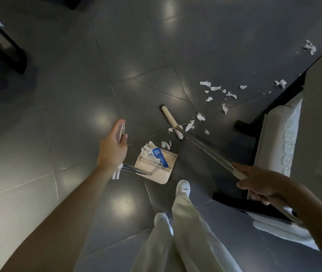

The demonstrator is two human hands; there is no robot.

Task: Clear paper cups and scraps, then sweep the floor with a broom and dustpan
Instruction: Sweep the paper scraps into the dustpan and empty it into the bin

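Left hand (113, 146) tight around dustpan handle (134, 170), right hand (258, 183) around broom (205, 150), scraps (201, 116) near cushioned seat (278, 138)

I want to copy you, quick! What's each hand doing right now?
Left hand: closed round the dustpan by its long handle.
Right hand: closed round the broom by its handle.

Grey tiled floor (156, 36): torn paper scraps (215, 88) scattered right; dustpan (156, 174), broom (171, 120) resting.

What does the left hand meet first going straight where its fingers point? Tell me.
Only bare floor, apparently: the left hand, gripping the dustpan handle, points left of the broom head. Depth unclear.
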